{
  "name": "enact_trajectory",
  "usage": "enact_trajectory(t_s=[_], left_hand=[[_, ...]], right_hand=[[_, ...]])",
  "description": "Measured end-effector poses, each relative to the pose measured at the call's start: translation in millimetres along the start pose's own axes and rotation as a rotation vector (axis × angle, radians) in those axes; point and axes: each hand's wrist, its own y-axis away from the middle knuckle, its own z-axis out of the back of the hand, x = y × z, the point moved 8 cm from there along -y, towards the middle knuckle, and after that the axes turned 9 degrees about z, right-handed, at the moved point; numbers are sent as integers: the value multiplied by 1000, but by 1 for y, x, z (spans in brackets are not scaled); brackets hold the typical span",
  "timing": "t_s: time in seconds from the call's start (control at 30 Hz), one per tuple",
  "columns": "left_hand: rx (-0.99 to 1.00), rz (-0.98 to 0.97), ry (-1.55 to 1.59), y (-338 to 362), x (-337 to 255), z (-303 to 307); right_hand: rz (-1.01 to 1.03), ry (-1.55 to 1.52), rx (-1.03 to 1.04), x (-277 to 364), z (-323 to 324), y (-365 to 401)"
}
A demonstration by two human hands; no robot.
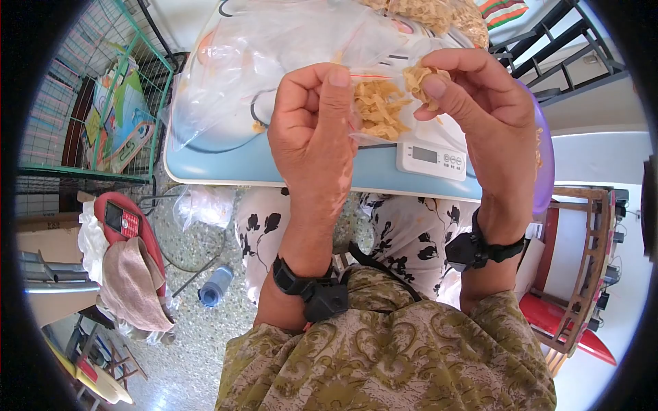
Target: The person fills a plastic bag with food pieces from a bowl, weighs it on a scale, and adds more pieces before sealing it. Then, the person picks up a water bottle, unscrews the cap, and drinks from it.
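Flakes [380, 106] lie in the bag [373, 77], left of the scale [433, 162] on the table [226, 165].

Left grip [314, 127] pinches clear bag [375, 77] — right grip [483, 99] holds tan flakes [415, 80].

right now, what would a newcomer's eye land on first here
Probably the left hand holding a bag of tan flakes and the right hand pinching a clump beside it, over the table. Next, the white scale just below the bag in view, then the red phone at far left.

A red phone [122, 220] and a brown towel [136, 282] rest on a red seat [149, 238] near a green wire cage [144, 35], a blue bottle [216, 285] on the speckled floor [199, 349].
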Motion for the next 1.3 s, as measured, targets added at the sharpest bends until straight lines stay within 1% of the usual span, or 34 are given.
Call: enact_trajectory(t_s=[0.1,0.17,0.37,0.47,0.77,1.1,1.3], left_hand=[[-2,-1,-1,0,0,2],[6,-6,5,0,0,2],[10,0,-1,0,-1,1],[-11,-4,-12,-1,-1,2],[9,-10,14,-2,0,3],[-1,10,7,-2,2,3],[13,-1,24,-2,2,2]], right_hand=[[-17,22,9,0,-7,1],[20,-18,30,1,-11,1],[15,-47,42,2,-21,1],[9,-46,39,1,-22,2],[-35,-38,60,-5,-24,3],[-28,-57,62,-7,-23,4],[-15,2,57,-6,-21,4]])
